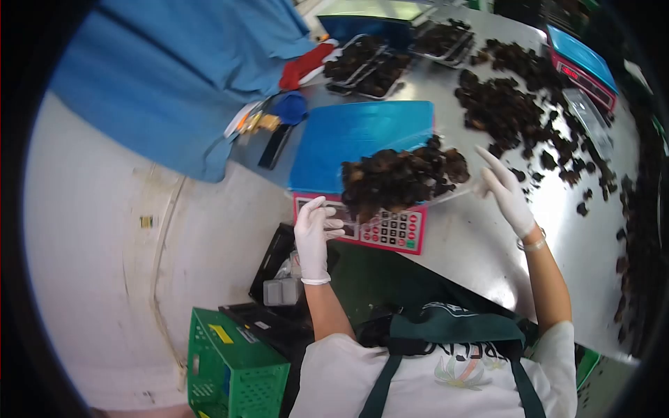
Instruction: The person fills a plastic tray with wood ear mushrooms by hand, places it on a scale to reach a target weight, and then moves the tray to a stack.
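Note:
A clear plastic tray (454, 192) heaped with dark brown, mushroom-like pieces (394, 177) sits over the front right of a scale's blue platform (359, 132). It partly covers the scale's red-edged keypad (394, 230). My left hand (316, 237), in a white glove, is beside the tray's left end in front of the scale. Its fingers are loosely bent and apart, with nothing visible in them. On the other side, my right hand (505, 191), also gloved, points its stretched fingers toward the tray's right end, a small gap away.
Loose dark pieces (502, 111) cover the metal table (460, 237) at the right. Filled trays (355, 59) stand behind the scale. Another scale (582, 66) is at the far right. A blue cloth (174, 76) hangs at the left, above a green crate (240, 362).

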Demonstrator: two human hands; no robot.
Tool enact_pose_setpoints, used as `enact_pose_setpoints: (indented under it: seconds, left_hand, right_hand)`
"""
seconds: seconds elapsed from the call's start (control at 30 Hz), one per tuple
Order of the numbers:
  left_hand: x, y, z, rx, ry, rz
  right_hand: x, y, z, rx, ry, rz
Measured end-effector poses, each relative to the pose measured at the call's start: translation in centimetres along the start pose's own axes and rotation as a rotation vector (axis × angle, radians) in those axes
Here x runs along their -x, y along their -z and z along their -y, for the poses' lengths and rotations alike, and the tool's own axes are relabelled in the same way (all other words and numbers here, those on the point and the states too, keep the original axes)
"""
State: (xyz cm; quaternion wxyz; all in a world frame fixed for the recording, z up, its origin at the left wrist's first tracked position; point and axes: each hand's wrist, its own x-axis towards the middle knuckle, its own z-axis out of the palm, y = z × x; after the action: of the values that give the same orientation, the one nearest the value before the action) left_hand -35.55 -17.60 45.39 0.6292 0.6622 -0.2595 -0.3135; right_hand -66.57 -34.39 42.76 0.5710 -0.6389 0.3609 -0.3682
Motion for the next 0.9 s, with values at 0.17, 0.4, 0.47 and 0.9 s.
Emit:
enact_pose_setpoints:
  seconds: [0.17,0.4,0.47,0.9]
  left_hand:
    - [0.4,6.4,0.1,0.024,-0.040,-0.283]
    - [0.6,8.2,0.3,-0.015,-0.048,-0.320]
    - [0.5,7.6,0.1,0.005,-0.038,-0.295]
    - [0.3,1.2,1.3,0.008,-0.062,-0.183]
  right_hand:
    - [3.7,2.5,-1.7,0.071,-0.020,0.031]
    - [7.4,3.5,-3.0,0.115,-0.113,0.075]
    - [8.0,3.5,-3.2,0.219,-0.112,0.098]
    - [4.1,5.8,-4.7,0.578,0.020,-0.398]
